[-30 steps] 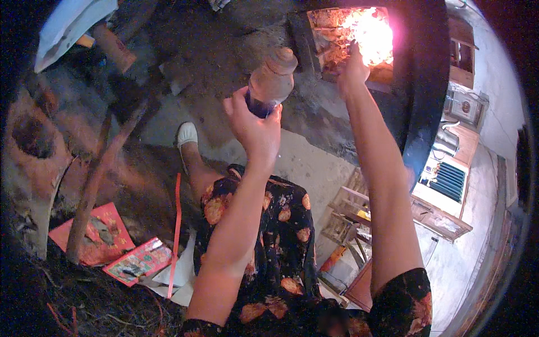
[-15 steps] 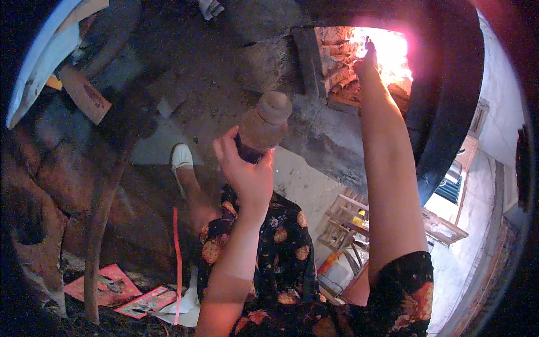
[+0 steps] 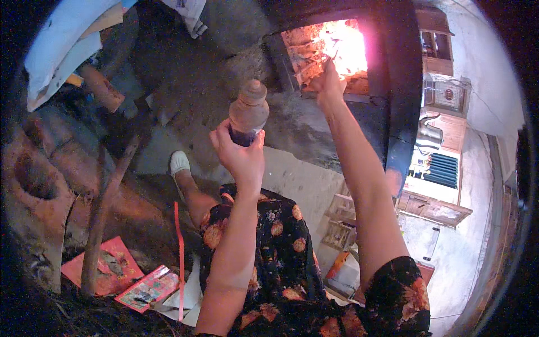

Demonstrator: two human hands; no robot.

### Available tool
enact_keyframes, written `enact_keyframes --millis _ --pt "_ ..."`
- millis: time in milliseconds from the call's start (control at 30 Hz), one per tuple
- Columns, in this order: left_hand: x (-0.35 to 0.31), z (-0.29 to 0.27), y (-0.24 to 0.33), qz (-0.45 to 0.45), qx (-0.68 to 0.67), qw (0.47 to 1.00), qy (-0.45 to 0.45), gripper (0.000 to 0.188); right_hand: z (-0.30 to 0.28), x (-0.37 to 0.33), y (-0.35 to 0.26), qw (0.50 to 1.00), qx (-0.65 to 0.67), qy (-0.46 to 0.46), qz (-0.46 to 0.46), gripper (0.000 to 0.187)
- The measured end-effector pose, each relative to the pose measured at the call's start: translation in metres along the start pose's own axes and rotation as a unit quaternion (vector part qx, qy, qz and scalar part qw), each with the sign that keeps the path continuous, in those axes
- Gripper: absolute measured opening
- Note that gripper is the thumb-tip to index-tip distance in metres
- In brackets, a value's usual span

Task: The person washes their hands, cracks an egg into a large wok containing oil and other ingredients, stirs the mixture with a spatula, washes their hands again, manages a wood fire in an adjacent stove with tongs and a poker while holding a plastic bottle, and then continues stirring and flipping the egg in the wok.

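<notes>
My left hand (image 3: pixel 241 160) is closed around the dark lower part of a brown, gourd-shaped object (image 3: pixel 250 109), held upright with its rounded knob on top. What it is made of I cannot tell. My right arm reaches to the mouth of a dark stove, where my right hand (image 3: pixel 328 84) is closed at the lower edge of the opening. A thin dark thing (image 3: pixel 335 49) sticks up from its fingers against the glare, too small to name. Bright fire (image 3: pixel 351 48) fills the opening, with sticks of firewood (image 3: pixel 300 53) on its left side.
At left stand logs (image 3: pixel 42 168) and a long pole (image 3: pixel 106 219). Red printed sheets (image 3: pixel 109 264) and a red strap (image 3: pixel 178 247) lie below. A small wooden chair (image 3: pixel 339 216) stands right of my lap. Further right are a metal kettle (image 3: pixel 431 133) and a wooden cabinet (image 3: pixel 432 208).
The view has shifted, so the stove opening sits further left and more of the room shows at right. My right hand has drawn back slightly from the fire. My left hand keeps its hold.
</notes>
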State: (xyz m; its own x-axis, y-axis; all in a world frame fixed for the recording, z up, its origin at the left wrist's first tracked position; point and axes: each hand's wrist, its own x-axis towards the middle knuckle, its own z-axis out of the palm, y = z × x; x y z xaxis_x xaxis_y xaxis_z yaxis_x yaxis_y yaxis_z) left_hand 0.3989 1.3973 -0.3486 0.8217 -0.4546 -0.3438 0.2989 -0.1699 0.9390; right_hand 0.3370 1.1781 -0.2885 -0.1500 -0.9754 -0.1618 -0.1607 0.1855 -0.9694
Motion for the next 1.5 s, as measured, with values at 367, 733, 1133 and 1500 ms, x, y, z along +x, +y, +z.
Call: enact_keyframes --millis 367,733,1133,1500 --pt "-0.008 -0.002 -0.005 0.014 0.010 0.999 0.027 0.058 -0.012 -0.017 0.009 0.996 -0.089 0.025 0.015 0.038" --pt "0.013 0.002 -0.010 -0.024 0.025 0.999 0.006 0.062 0.005 0.141 0.026 0.980 0.111 0.163 0.000 0.046" --pt "0.009 0.006 0.000 -0.004 0.031 0.999 0.000 0.058 -0.001 0.129 0.037 0.986 0.012 0.164 0.020 0.027" --pt "-0.005 -0.001 0.000 -0.031 -0.006 0.999 0.023 0.066 -0.049 -0.057 -0.022 0.989 0.031 -0.075 0.125 0.021"
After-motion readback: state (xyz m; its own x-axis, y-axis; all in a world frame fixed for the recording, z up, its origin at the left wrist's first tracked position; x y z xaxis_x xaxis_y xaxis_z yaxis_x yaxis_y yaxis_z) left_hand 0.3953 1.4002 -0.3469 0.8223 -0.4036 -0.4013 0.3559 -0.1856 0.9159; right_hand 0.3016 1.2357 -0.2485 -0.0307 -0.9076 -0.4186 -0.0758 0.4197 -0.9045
